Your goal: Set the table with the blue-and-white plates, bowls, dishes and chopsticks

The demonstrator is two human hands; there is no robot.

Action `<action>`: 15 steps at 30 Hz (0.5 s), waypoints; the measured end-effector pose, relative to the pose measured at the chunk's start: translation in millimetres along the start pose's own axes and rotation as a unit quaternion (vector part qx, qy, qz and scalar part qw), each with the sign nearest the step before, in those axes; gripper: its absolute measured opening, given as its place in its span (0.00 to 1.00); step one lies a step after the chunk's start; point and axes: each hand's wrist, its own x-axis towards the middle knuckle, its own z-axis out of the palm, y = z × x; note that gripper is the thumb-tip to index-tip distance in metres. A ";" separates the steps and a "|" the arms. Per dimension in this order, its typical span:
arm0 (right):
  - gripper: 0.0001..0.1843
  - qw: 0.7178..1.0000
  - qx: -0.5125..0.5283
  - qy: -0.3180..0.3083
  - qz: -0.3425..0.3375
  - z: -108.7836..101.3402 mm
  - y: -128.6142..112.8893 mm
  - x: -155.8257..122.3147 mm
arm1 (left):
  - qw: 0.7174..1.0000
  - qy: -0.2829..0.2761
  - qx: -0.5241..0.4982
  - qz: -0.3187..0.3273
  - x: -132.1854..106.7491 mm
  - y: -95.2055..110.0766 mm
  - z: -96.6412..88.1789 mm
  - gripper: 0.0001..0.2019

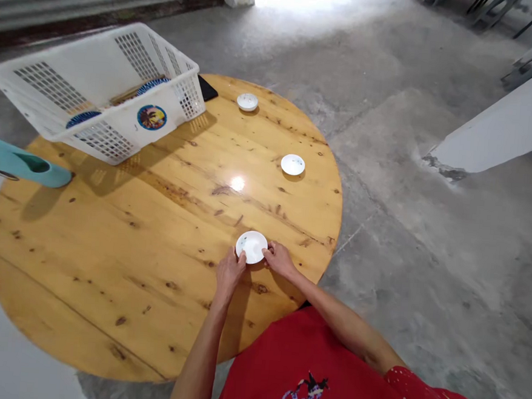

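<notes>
A small white saucer [252,246] lies on the round wooden table [154,228] near its front edge. My left hand [228,273] grips the saucer's left rim, fingers closed on it. My right hand [279,259] pinches the saucer's right rim. Two more small white dishes rest on the table: one [293,164] at the right side, one [247,101] at the far edge.
A white plastic basket [96,84] holding blue-rimmed plates sits tilted on the table's far left. A dark flat object [207,88] lies behind it. A teal chair part [17,164] juts in at the left. Concrete floor surrounds the table; a white slab [503,125] stands at right.
</notes>
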 end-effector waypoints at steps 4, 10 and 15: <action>0.05 1.000 -0.011 -0.007 0.002 -0.2 0.0 5.7 | 0.997 0.022 -0.062 -0.035 5.4 3.5 2.0 0.14; 0.04 0.998 -0.060 -0.023 -0.016 -12.1 2.0 8.2 | 0.946 0.013 -0.311 -0.094 -12.7 7.6 12.4 0.11; 0.03 0.994 -0.088 -0.044 -0.040 -31.4 21.6 -3.7 | 0.897 0.013 -0.420 -0.141 -48.9 22.2 36.5 0.14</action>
